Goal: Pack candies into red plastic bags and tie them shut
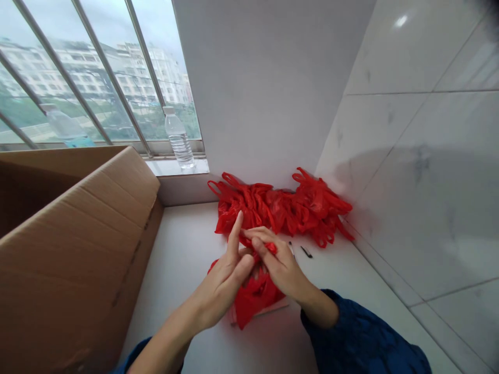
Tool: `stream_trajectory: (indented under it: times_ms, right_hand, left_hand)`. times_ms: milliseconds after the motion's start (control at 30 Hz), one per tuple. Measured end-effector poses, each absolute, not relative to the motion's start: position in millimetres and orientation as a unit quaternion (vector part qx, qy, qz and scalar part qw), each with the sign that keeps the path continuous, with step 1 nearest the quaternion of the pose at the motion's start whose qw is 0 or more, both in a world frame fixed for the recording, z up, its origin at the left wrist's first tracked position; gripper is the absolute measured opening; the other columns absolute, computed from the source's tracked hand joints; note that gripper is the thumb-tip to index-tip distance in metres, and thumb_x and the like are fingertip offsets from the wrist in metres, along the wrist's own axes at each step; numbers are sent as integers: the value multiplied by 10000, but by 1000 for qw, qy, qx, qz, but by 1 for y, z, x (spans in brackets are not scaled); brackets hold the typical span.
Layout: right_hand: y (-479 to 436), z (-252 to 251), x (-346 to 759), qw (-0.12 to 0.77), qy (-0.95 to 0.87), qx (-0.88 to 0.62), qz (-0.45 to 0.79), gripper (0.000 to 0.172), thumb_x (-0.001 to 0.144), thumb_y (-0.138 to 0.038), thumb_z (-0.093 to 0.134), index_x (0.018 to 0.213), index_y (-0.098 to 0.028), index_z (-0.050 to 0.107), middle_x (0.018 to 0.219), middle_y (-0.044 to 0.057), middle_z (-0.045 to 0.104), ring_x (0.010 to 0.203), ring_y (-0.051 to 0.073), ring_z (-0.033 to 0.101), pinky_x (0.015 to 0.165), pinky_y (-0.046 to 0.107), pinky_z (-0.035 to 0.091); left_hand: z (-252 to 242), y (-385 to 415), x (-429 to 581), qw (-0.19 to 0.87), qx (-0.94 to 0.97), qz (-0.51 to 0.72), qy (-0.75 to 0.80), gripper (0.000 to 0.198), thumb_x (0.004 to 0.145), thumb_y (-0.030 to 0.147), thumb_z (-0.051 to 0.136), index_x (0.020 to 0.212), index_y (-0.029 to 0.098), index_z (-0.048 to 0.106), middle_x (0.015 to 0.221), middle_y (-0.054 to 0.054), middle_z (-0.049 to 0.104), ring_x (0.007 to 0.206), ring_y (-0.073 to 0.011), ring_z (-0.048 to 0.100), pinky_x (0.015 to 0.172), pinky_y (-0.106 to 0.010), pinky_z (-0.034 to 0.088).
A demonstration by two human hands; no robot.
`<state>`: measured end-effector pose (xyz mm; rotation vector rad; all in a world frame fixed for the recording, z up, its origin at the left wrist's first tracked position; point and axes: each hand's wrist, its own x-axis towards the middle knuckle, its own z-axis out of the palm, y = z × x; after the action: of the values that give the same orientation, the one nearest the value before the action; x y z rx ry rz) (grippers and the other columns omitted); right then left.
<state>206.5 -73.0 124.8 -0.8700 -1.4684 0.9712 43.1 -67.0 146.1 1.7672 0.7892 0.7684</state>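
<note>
Bag [259, 298], red and crumpled, sits between the person's hands above the worktop [183, 254]. The right hand [275, 259] pinches it; the left hand [222, 283] raises its forefinger, and I cannot tell whether its other fingers grip. More bags [288, 210] lie heaped behind.

The red plastic bag [257, 299] is thin, slightly shiny and full of wrinkles. Its upper part is bunched narrow among the fingers [260, 234], partly hidden; the lower part spreads loosely, with one pointed corner turned away from the worktop's [187, 244] back edge.
</note>
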Motion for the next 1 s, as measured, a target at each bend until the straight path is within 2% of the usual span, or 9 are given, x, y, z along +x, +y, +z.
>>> stream_trajectory:
  times_ms: [133, 200, 300, 367, 467, 567, 700, 867, 1000]
  right_hand:
    - [-73, 130, 219, 587, -529, -347, 505, 366, 1047, -495, 385, 1202, -262, 621, 793, -13, 665, 457, 75, 393, 452, 233, 362]
    - [-74, 132, 226, 565, -546, -343, 514, 328, 1044, -493, 398, 1151, -249, 589, 727, -28, 644, 471, 85, 428, 471, 229, 379]
    - [-76, 134, 233, 500, -655, -377, 424, 171, 1005, -390, 528, 1082, -248, 585, 874, -1, 660, 736, 136, 621, 693, 282, 527]
    - [-77, 134, 234, 483, -719, -402, 297, 84, 967, -261, 572, 1043, -246, 607, 1033, 31, 624, 958, 171, 635, 866, 337, 533]
    - [-76, 131, 231, 497, -740, -430, 143, 148, 931, -137, 543, 1018, -246, 592, 1086, 52, 545, 994, 180, 619, 882, 351, 532]
    - [-75, 127, 226, 528, -726, -434, 73, 124, 919, -144, 565, 972, -250, 528, 1027, 44, 519, 958, 187, 607, 837, 348, 539]
    - [-77, 129, 229, 525, -741, -417, 30, 144, 939, -229, 604, 881, -245, 473, 930, 26, 521, 852, 172, 589, 745, 309, 516]
    - [-83, 141, 244, 420, -789, -440, -86, 309, 974, -349, 588, 719, -219, 470, 757, 6, 533, 707, 156, 498, 666, 305, 386]
    - [-91, 150, 254, 339, -821, -459, -9, 367, 1004, -386, 530, 691, -205, 469, 699, -28, 506, 630, 119, 434, 615, 280, 317]
  left_hand:
    - [148, -56, 42, 559, 704, 301, 318, 907, 966, 392, 563, 1595, 310, -86, 919, -22, 621, 720, -143, 543, 701, -275, 444]
    - [147, -51, 41, 612, 659, 317, 302, 867, 950, 357, 580, 1600, 299, 9, 908, -19, 613, 735, -140, 562, 702, -268, 450]
    - [145, -45, 39, 658, 598, 341, 304, 777, 928, 339, 603, 1578, 319, 178, 927, -14, 626, 803, -151, 615, 726, -263, 479]
    - [146, -43, 39, 648, 589, 356, 326, 708, 934, 366, 599, 1556, 327, 262, 974, -24, 663, 905, -181, 649, 786, -284, 506]
    - [146, -43, 38, 608, 612, 354, 361, 573, 956, 448, 563, 1494, 312, 419, 1211, -65, 685, 1150, -250, 630, 932, -344, 515]
    - [146, -41, 37, 608, 631, 322, 359, 445, 976, 458, 530, 1386, 289, 569, 1377, -55, 629, 1284, -271, 573, 1022, -363, 492]
    - [144, -39, 35, 624, 648, 294, 323, 381, 964, 392, 565, 1308, 254, 650, 1310, -70, 679, 1249, -269, 607, 1002, -360, 511]
    - [147, -43, 39, 583, 655, 338, 341, 325, 892, 392, 672, 1158, 221, 742, 1161, -85, 742, 1051, -240, 695, 870, -312, 557]
    - [146, -38, 40, 475, 687, 391, 387, 262, 874, 403, 689, 1007, 196, 780, 972, -70, 776, 900, -216, 711, 809, -306, 556]
